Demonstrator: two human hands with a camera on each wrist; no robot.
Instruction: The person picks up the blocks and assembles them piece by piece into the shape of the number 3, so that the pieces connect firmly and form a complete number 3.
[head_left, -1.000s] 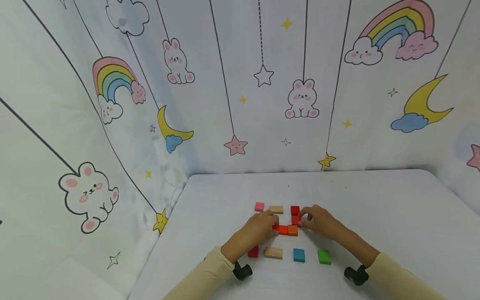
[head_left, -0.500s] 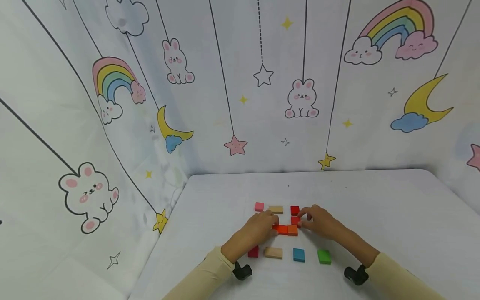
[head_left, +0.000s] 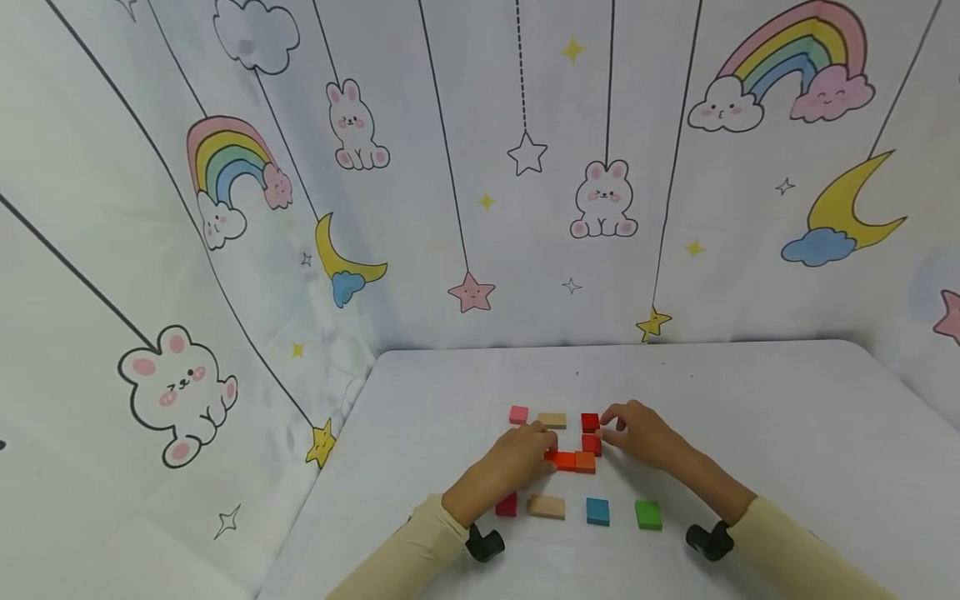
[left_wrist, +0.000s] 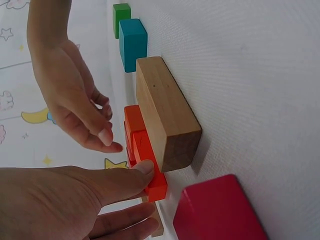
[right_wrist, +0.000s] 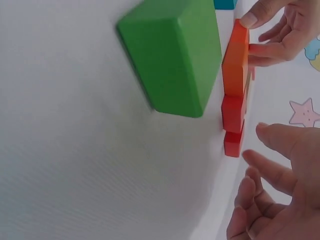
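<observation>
White table (head_left: 750,400), coloured wooden blocks on it — green block (head_left: 648,514), blue block (head_left: 597,511).

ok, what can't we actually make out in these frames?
- Head view: left hand covers the left end of the orange-red block; contact unclear.
- Head view: right hand at the red blocks; touching or apart, too small to tell.
- Left wrist view: dark red block cut off by the bottom edge.

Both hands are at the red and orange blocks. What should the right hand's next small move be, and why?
Probably nudge the far red block toward the red block below it. The right hand hovers beside both with relaxed fingers, holding nothing, while the left hand touches the orange-red block, steadying that row.
</observation>
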